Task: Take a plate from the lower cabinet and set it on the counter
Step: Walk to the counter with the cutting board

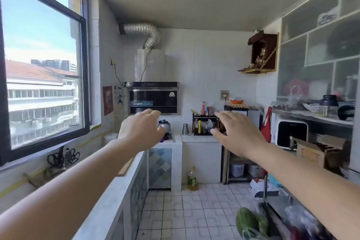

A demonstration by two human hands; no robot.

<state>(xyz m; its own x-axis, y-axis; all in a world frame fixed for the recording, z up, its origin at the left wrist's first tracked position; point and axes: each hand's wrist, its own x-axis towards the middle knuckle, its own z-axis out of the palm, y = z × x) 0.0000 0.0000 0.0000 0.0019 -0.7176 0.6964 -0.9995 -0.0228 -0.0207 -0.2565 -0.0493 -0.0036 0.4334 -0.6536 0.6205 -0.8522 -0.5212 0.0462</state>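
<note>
Both my arms are stretched out in front of me at chest height. My left hand (140,130) is held palm down with its fingers loosely curled and holds nothing. My right hand (236,132) is spread open, palm down, also holding nothing. A pale counter (116,191) runs along the left wall under the window. Below it are lower cabinets with patterned doors (160,167), all shut. No plate is in view.
A kettle (164,125) sits on the stove at the far end under a range hood (153,97). A spice rack (204,124) and steel cup (186,129) stand on the far counter. An oil bottle (192,178) stands on the tiled floor. Shelves, a cardboard box (315,152) and vegetables (251,222) line the right side.
</note>
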